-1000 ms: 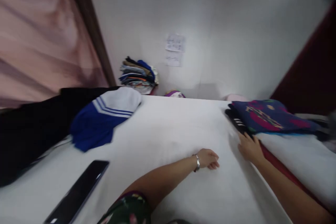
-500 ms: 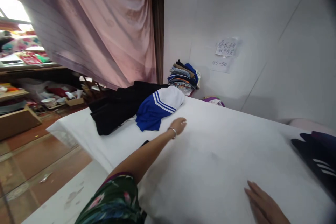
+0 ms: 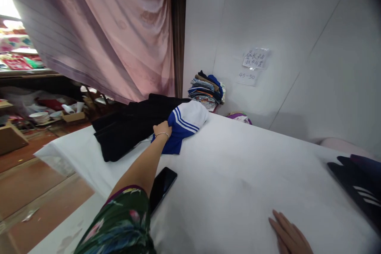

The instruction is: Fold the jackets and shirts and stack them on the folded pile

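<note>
My left hand (image 3: 162, 128) has its fingers closed on the left side of a blue and white garment (image 3: 187, 116) with stripes across it; the fingertips are partly hidden. The garment lies crumpled at the far side of the white table (image 3: 226, 174), against a heap of black clothing (image 3: 125, 127). Close by my left forearm lies a dark phone (image 3: 163, 184), partly covered by the sleeve. At the lower right, my right hand (image 3: 288, 232) rests over the tabletop, fingers stretched out, holding nothing.
Dark folded clothes with white stripes (image 3: 357, 182) lie at the table's right edge. Beyond the far edge stands a stack of folded clothes (image 3: 205, 89) by the grey wall. A pink curtain (image 3: 133, 27) hangs at the back left, near a cardboard box (image 3: 12, 139) on the floor.
My left hand has moved left from the bare tabletop onto the blue and white garment and closed on it. The phone has come into fuller view. My right hand stays almost where it was.
</note>
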Tool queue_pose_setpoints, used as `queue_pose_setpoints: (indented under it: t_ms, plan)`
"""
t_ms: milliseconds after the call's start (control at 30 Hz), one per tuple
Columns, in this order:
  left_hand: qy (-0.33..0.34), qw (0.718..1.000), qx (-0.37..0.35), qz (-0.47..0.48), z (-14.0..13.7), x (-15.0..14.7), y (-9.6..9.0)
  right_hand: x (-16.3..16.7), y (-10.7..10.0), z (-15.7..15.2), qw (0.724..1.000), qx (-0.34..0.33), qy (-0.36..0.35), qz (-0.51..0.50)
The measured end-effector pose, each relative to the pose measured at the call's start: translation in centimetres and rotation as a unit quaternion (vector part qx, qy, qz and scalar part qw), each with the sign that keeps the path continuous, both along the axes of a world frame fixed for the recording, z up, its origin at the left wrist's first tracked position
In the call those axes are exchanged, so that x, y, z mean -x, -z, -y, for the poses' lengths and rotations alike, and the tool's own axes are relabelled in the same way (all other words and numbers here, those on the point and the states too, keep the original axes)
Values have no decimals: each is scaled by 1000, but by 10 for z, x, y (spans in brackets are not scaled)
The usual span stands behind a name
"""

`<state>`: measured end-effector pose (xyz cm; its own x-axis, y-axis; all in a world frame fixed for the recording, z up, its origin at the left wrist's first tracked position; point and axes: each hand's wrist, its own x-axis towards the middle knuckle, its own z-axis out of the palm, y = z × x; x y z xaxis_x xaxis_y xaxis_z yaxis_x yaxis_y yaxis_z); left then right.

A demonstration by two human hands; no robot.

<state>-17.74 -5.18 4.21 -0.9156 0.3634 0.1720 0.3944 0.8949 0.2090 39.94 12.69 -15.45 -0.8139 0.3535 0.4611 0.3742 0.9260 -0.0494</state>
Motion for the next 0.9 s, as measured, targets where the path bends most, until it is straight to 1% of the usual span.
queue_pose_setpoints:
  t_ms: [100,167,200,267,300,333,367,400,433,500,533,567,600,633,667,700,733,800,833,867,900]
  plan:
    - [61,998,-5,15,-22,-20,-7,-1,1,0,1000,2,-6,-2]
    - [114,993,-9,14,-43,-44,-12,0,-1,1,1000,18,-5,-6]
    - [145,989,-10,13,-55,-58,-14,0,-4,2,999,37,-2,-6]
    - [216,976,-10,13,-78,-94,-18,3,-11,7,995,98,13,-15]
    - [255,967,-8,15,-89,-115,-19,5,-17,10,989,141,25,-28]
    - [297,955,-4,18,-99,-138,-19,9,-24,12,979,193,40,-46]
    - [339,941,2,24,-108,-163,-18,13,-32,15,963,254,61,-69]
    - [382,924,10,30,-116,-189,-15,17,-42,16,938,321,87,-96]
    - [426,904,21,39,-121,-217,-10,23,-53,17,904,393,112,-125]
    - [508,858,50,63,-125,-275,5,36,-76,15,813,530,150,-189]
    - [545,832,66,75,-124,-304,16,43,-87,12,765,587,142,-224]
    - [578,807,82,88,-120,-332,29,50,-97,9,718,626,128,-276]
    - [613,777,97,100,-115,-358,42,56,-106,5,684,652,122,-304]
    - [649,745,114,108,-108,-382,55,62,-113,1,669,665,123,-309]
    - [668,725,120,115,-100,-402,68,67,-118,-3,671,666,127,-300]
    - [683,711,113,122,-93,-418,79,72,-122,-6,690,654,133,-278]
    - [694,700,105,129,-86,-430,88,76,-124,-8,724,630,136,-247]
    - [703,691,91,143,-76,-443,98,84,-125,-9,805,555,130,-165]
    - [706,687,91,149,-73,-445,99,88,-124,-8,844,510,119,-119]
    - [708,683,92,154,-72,-445,98,93,-123,-6,876,464,105,-76]
    - [712,679,89,157,-71,-444,96,98,-122,-4,902,420,89,-41]
